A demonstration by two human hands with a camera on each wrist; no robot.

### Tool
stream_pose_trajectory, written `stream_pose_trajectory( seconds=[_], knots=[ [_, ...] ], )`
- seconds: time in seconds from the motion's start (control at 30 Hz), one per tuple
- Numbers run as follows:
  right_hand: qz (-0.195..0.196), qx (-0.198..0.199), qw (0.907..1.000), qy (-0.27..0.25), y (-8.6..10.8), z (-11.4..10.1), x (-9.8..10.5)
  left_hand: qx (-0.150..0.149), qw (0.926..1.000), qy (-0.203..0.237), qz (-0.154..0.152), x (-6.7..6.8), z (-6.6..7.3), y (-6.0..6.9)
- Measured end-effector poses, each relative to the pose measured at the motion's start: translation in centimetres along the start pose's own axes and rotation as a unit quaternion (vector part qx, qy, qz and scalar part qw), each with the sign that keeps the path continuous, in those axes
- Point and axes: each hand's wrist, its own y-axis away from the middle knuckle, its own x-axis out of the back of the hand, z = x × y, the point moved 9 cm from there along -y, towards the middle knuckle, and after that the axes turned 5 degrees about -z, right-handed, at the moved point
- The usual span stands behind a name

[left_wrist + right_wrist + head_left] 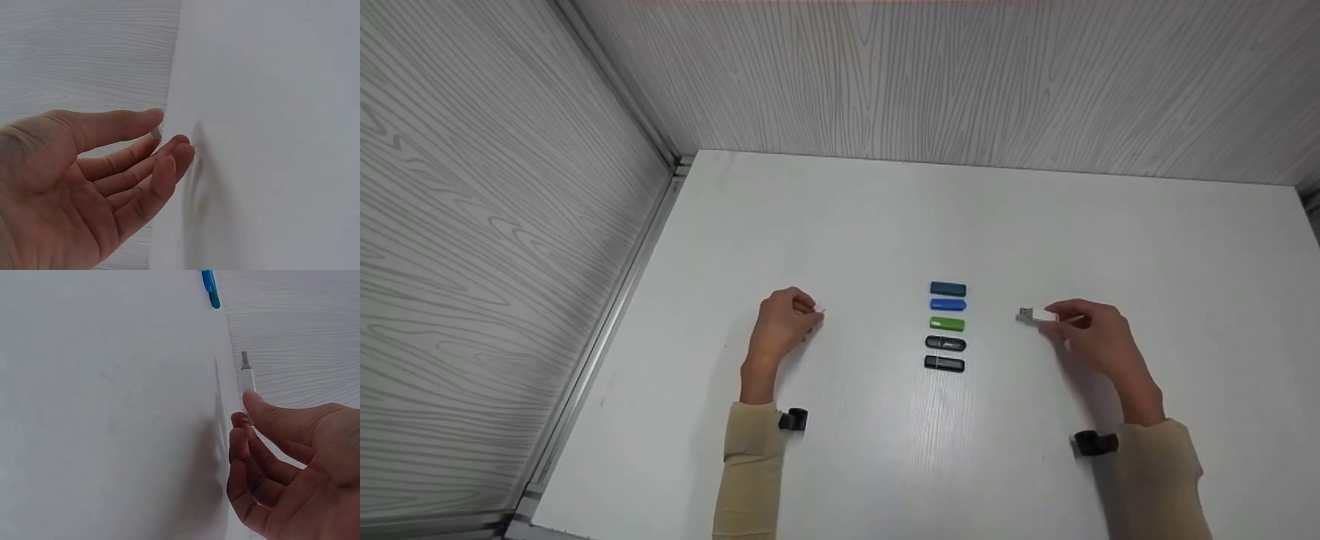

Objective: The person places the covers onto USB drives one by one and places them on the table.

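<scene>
In the head view my right hand (1093, 334) pinches a white USB flash drive (1042, 316) between thumb and fingers, its bare metal plug pointing left. The right wrist view shows the same USB flash drive (248, 379) raised off the table, plug outward. On the left, my left hand (784, 324) pinches a small whitish piece (156, 133) like a cap, mostly hidden by thumb and index finger. Between the hands lies a column of USB sticks: dark blue (948, 289), bright blue (948, 304), green (946, 324) and black ones (945, 343).
The white table (855, 217) meets wood-grain panels (930, 82) at the back and left. Black wrist mounts (795, 420) stick out from both beige sleeves (750, 472). The column of sticks stands nearer the right hand.
</scene>
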Motion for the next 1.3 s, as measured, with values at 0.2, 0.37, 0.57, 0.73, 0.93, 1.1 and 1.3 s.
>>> stream_pose_trajectory(
  seconds=[0.2, 0.37, 0.57, 0.73, 0.93, 1.1, 1.3],
  knots=[
    [0.007, 0.011, 0.9999, 0.007, 0.1, -0.5, 0.1, -0.022, 0.9984, 0.051, 0.009, 0.0, 0.4, -0.3],
    [0.009, 0.013, 0.9998, 0.009, 0.1, -0.7, 0.0, -0.054, 0.9974, 0.044, 0.018, -0.2, 1.2, -0.3],
    [0.006, 0.010, 0.9999, 0.008, 0.2, -0.9, -0.4, -0.077, 0.9965, 0.031, 0.013, -1.0, 2.0, -0.5],
    [0.002, 0.019, 0.9998, 0.004, 0.2, -1.3, -1.0, -0.081, 0.9966, 0.002, -0.013, -2.3, 2.4, -0.8],
    [0.001, 0.037, 0.9993, -0.004, 0.1, -2.2, -2.1, -0.095, 0.9941, 0.005, -0.053, -4.1, 2.9, -1.0],
    [0.011, 0.056, 0.9983, -0.009, 0.0, -2.9, -2.4, -0.104, 0.9914, -0.002, -0.080, -5.4, 3.7, -1.2],
    [0.016, 0.065, 0.9977, -0.016, -0.1, -3.5, -2.6, -0.121, 0.9874, -0.006, -0.102, -6.7, 4.7, -1.3]
  ],
)
